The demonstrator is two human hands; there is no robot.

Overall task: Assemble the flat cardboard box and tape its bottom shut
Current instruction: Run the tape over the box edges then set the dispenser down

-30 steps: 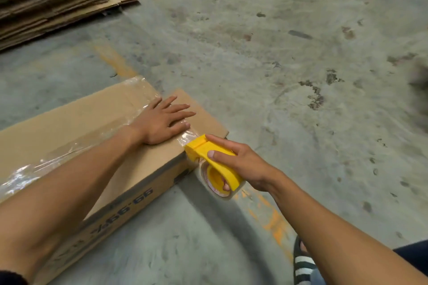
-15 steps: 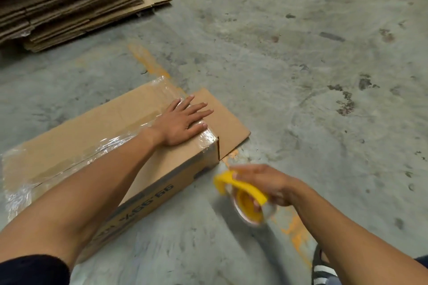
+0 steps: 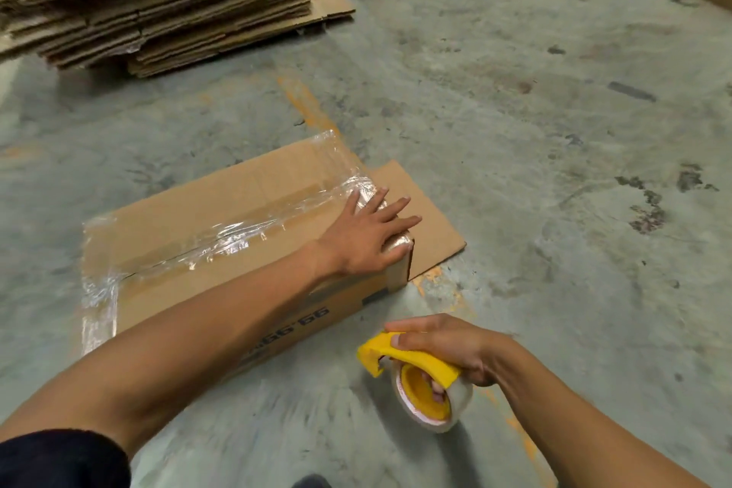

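My left hand (image 3: 370, 236) lies flat with fingers (image 3: 400, 206) spread, gripping nothing, pressing the taped right end of the box (image 3: 222, 218). My right hand (image 3: 447, 349) is curled around the yellow tape dispenser (image 3: 420, 376), off the box, near its front right corner above the floor (image 3: 554, 170). The box's long axis runs leftward from my left palm, so that hand is nearer. Glossy clear tape (image 3: 237, 238) covers the center seam and both ends, wrinkled. A loose flap (image 3: 427, 226) lies flat beyond the right end.

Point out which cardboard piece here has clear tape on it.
The brown cardboard box under the left hand; the flat cardboard stack behind shows no tape.
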